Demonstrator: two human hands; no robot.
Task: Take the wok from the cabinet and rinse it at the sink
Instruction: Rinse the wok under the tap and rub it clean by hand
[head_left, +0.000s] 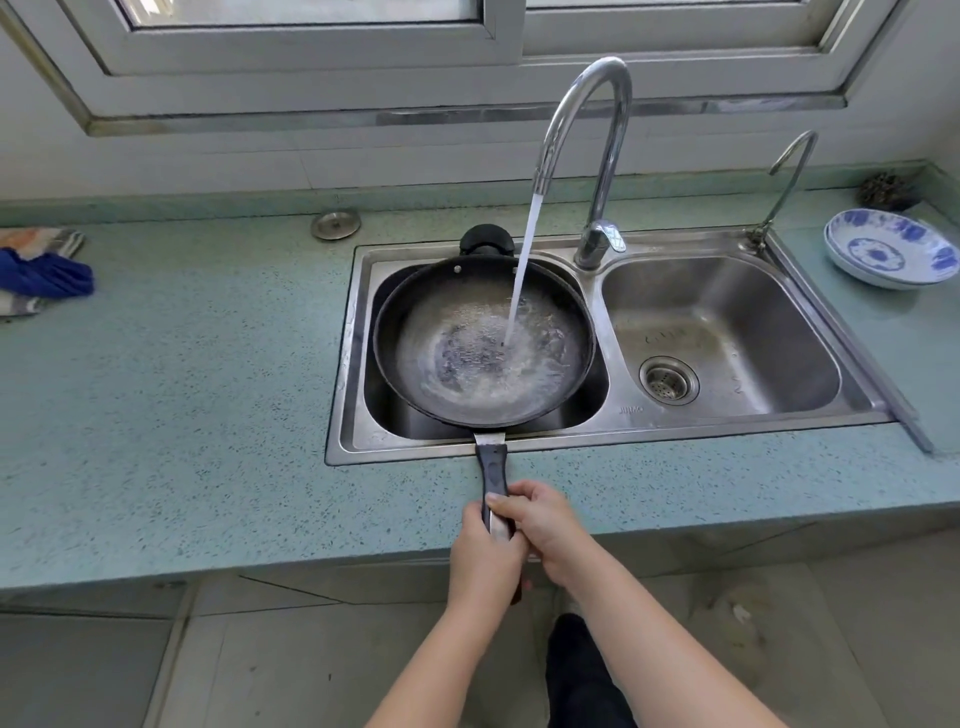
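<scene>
A black wok (415, 322) rests over the left basin of the steel double sink (353, 358). Water runs from the tall curved faucet (597, 130) into the wok and froths on its bottom. The wok's long dark handle (492, 467) reaches back over the front counter edge. My left hand (480, 561) and my right hand (543, 525) are both closed around the near end of that handle, side by side. A small black helper handle sits at the wok's far rim.
The right basin (727, 291) holds only its drain strainer (669, 379). A smaller tap (789, 171) stands at the back right. Blue-and-white bowls (891, 249) sit on the right of the counter. A sink plug (336, 225) and cloths (41, 270) lie on the left.
</scene>
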